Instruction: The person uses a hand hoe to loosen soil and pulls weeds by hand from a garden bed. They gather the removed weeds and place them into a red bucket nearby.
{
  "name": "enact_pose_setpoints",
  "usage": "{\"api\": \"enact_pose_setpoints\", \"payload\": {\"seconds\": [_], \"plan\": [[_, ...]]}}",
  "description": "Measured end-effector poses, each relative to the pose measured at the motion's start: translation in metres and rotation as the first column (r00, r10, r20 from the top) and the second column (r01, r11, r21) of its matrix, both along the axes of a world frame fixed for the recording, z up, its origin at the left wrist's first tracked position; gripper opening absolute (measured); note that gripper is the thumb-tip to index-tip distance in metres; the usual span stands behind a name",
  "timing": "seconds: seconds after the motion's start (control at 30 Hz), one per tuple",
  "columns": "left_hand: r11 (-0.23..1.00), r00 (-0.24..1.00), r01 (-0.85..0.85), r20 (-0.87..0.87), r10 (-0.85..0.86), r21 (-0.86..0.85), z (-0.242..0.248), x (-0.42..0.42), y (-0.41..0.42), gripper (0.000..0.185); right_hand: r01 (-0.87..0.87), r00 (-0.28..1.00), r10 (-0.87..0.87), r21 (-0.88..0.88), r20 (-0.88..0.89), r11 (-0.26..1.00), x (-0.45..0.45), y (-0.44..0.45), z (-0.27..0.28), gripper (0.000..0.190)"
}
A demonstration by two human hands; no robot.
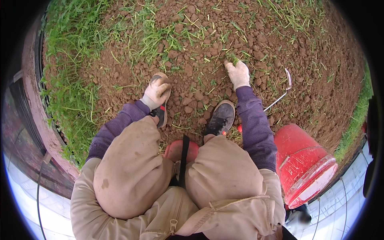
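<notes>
My left hand (157, 91), in a soiled pale work glove, rests over the toe of my left shoe (163, 115). Its fingers are curled in, and nothing shows in them. Farther out on the right, my gloved right hand (239, 74) is low at the soil, its fingertips closed around a small green sprig (232, 58); the thumb side is partly hidden. To the right of that hand lies a sickle-like hand tool (276, 101) with a thin metal shaft and bent blade. My right sleeve covers its middle, and a red end (239, 128) appears in line beyond the sleeve.
Loose brown soil (186, 99) with clods and cut green stems surrounds my feet. Feathery green plants (72, 90) grow along the left, beside a pinkish border (39, 99). A scuffed red bucket (300, 153) stands by my right arm. A red seat (174, 151) shows between my legs.
</notes>
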State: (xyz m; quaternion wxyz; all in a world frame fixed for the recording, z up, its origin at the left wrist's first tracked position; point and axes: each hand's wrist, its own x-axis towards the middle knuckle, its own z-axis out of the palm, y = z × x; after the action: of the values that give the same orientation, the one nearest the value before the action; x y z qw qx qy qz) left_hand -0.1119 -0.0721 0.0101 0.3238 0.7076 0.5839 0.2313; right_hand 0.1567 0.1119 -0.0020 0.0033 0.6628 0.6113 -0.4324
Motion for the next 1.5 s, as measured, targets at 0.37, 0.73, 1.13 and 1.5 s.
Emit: {"api": "enact_pose_setpoints", "payload": {"seconds": [0.37,0.73,1.13,1.5], "plan": [[0.999,1.000,-0.021,-0.009,0.020,-0.027,-0.003,-0.002,-0.006,0.020,0.240,0.963,-0.242,-0.036,-0.116,0.970,-0.009,0.007,0.007,0.041],[1.000,1.000,0.007,-0.008,-0.007,0.009,0.001,0.000,0.002,0.024,-0.414,0.864,0.370,0.064,0.341,0.908,-0.064,0.073,-0.008,0.035],[1.000,0.999,0.020,0.038,-0.019,-0.020,0.000,-0.003,0.002,0.024,-0.528,0.800,0.315,0.350,0.511,0.774,-0.024,0.114,-0.002,0.036],[1.000,0.999,0.013,0.032,-0.013,0.008,-0.006,-0.004,-0.001,0.023,-0.444,0.896,0.432,0.263,0.104,0.857,-0.082,0.081,0.000,0.048]]}}
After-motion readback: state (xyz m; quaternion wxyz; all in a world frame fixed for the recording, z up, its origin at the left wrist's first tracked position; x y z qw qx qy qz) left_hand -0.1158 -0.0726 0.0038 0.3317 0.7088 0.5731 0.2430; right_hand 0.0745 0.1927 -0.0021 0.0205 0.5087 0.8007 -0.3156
